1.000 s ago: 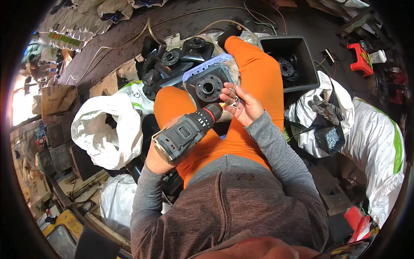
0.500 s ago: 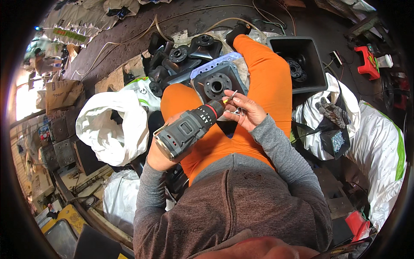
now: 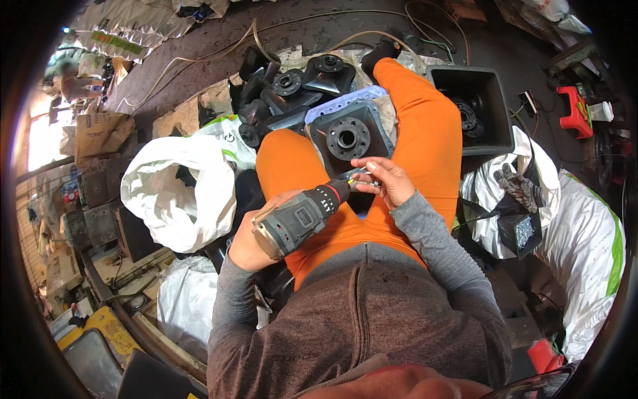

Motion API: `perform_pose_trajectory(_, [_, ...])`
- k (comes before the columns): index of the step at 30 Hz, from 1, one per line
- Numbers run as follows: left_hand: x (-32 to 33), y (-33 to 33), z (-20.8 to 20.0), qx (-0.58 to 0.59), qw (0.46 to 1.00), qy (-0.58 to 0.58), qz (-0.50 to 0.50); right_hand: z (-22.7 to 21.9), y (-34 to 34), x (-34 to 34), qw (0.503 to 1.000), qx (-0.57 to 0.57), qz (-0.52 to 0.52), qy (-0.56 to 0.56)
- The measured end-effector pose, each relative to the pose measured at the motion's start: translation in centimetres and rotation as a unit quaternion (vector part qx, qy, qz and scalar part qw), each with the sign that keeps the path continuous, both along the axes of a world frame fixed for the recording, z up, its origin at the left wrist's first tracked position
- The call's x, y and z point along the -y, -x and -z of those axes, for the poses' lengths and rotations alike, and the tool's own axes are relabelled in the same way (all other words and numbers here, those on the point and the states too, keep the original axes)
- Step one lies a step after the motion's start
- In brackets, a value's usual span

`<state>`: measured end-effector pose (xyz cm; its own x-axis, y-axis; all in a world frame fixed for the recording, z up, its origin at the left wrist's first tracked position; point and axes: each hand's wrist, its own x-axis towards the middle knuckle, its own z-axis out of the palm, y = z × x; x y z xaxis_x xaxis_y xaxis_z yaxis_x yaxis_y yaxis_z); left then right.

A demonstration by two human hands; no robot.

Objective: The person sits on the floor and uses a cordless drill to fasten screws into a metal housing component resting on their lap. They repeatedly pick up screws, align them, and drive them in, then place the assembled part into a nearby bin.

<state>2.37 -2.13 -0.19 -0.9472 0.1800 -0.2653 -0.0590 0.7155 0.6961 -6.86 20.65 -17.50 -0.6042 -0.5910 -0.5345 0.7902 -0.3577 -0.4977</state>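
My left hand [image 3: 247,251] is closed round a grey and black cordless drill [image 3: 297,221], its chuck angled up and to the right. In my right hand [image 3: 392,183] several thin silver screws [image 3: 362,185] are pinched between the fingers, held at the tip of the drill's bit. Just beyond both hands, between my knees, lies a black plastic part [image 3: 372,126] with a round flange [image 3: 347,138] that has a centre hole and a ring of smaller holes. Behind this part is a pale lilac perforated plastic piece [image 3: 342,103]. Neither hand touches the flange.
More black flanged parts [image 3: 287,84] are heaped ahead. A black bin [image 3: 488,143] holding similar pieces stands at the right. Beside it, a small box of screws [image 3: 524,233] and a patterned glove [image 3: 520,188] rest by white sacks [image 3: 588,246]. An opened white sack [image 3: 149,193] stands left.
The drill has tilted slightly and moved a little down and left in the picture. My right fingers have closed in around the screws at the bit. The whole view has shifted slightly.
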Motion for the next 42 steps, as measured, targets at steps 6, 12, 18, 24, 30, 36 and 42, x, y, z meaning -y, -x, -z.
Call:
perform_pose_trajectory(6, [2.1, -1.3, 1.5, -0.044, 0.999, -0.003, -0.013, 0.7, -0.2, -0.1, 0.999, 0.020, -0.005, 0.045])
perform_pose_trajectory(12, [3.0, -2.2, 2.4, 0.123, 0.967, -0.132, -0.181, 0.4, -0.3, -0.3, 0.995, 0.060, -0.047, 0.067])
perform_pose_trajectory(18, [3.4, -1.6, 2.6, 0.126, 0.974, -0.129, -0.135, 1.0, 0.1, -0.5, 0.991, 0.068, -0.077, 0.082])
perform_pose_trajectory(24, [3.9, -0.3, 2.6, 0.017, 0.999, -0.036, -0.002, 1.4, 0.4, -0.9, 0.987, 0.043, -0.131, 0.083])
perform_pose_trajectory(30, [3.3, 0.1, 2.1, 0.053, 0.996, -0.062, -0.017, 1.0, 1.5, -1.2, 0.960, -0.029, -0.269, 0.066])
perform_pose_trajectory(36, [4.3, -0.5, 2.5, 0.038, 0.996, -0.083, -0.024, 1.5, 1.2, -1.0, 0.977, 0.026, -0.202, 0.062])
perform_pose_trajectory(42, [3.8, 0.2, 2.0, -0.016, 0.999, -0.024, 0.025, 1.3, 1.1, -0.8, 0.975, 0.033, -0.204, 0.080])
